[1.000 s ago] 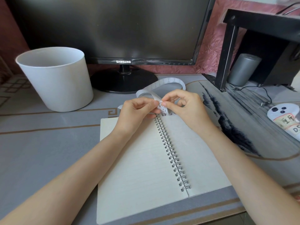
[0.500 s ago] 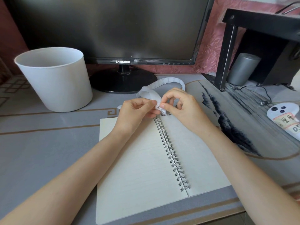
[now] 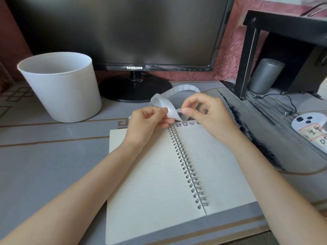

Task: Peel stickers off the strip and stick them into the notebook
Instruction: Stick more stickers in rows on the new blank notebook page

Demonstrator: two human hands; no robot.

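Note:
An open spiral notebook [image 3: 154, 177] with lined pages lies on the table in front of me. A long white sticker strip [image 3: 178, 90] loops above its top edge. My left hand [image 3: 146, 121] pinches the strip near its printed end. My right hand [image 3: 207, 112] pinches a clear sticker [image 3: 179, 111] between thumb and forefinger, lifted off the strip just above the spiral. Several small cartoon stickers [image 3: 184, 123] sit in a row along the top of the right page.
A white bucket [image 3: 60, 85] stands at the back left. A dark Samsung monitor [image 3: 123, 32] on its round foot stands behind the notebook. At the right are a black shelf [image 3: 247, 55], a grey cylinder [image 3: 265, 76], a cable and a white device [image 3: 309, 124].
My right hand has drawn up and away from my left, pulling a clear sticker off the strip. The row of stickers on the right page has come into view.

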